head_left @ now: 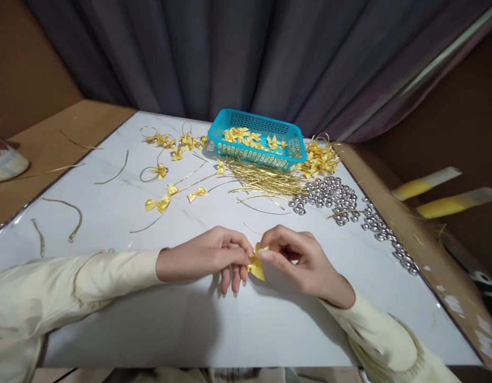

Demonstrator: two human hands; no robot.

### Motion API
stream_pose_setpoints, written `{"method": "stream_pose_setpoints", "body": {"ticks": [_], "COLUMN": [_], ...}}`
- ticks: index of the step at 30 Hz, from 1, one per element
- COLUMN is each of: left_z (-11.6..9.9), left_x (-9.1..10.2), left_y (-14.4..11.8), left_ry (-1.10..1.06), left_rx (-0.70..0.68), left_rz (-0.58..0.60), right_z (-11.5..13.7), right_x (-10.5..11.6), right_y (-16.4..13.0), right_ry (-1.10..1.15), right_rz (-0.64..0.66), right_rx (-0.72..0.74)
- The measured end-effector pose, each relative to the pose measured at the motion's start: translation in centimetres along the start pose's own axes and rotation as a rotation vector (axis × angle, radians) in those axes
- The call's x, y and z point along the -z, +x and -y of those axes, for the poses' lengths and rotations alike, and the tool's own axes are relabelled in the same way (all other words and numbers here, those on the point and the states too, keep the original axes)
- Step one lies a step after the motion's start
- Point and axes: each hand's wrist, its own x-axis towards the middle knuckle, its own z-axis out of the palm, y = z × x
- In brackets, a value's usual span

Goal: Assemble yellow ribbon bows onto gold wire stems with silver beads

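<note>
A small yellow ribbon bow point(256, 267) is pinched between my two hands above the front middle of the white tabletop. From the left, my left hand point(214, 255) grips it with thumb and forefinger, the other fingers hanging loosely below. Thumb and forefinger of my right hand point(296, 258) close on the bow's right and upper part. My fingertips cover some of the ribbon. Beyond the hands lie more yellow bows point(197, 194), a pile of gold wire ties point(265, 180) and a heap of silver metal rings or bells point(334, 194), too small to tell which.
A turquoise basket point(257, 154) holding bows stands at the back. More bows with gold loops point(318, 158) lie to its right. Loose wires are scattered at left. A cup point(6, 159) sits at the far left; two tubes with yellow contents point(457, 202) and scissors point(483, 279) lie right.
</note>
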Motion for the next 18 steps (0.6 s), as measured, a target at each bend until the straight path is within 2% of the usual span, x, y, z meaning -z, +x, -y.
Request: {"method": "stream_pose_setpoints", "body": {"ticks": [8,13,18], "left_z": [0.1,-0.1,-0.2], "left_x": [0.3,0.3,0.3], "left_y": [0.0,0.0,-0.1], "left_ry": [-0.047,-0.039,-0.006], "left_rx": [-0.049,-0.057,-0.065], "left_rz": [-0.021,-0.02,-0.032], "right_z": [0.2,0.0,0.0], "right_x": [1.3,1.6,1.8], "right_y": [-0.5,-0.3,-0.1], "right_ry": [0.115,0.086,-0.002], "right_rz": [0.048,0.063,0.079], "right_rx": [-0.067,-0.092,-0.052]}}
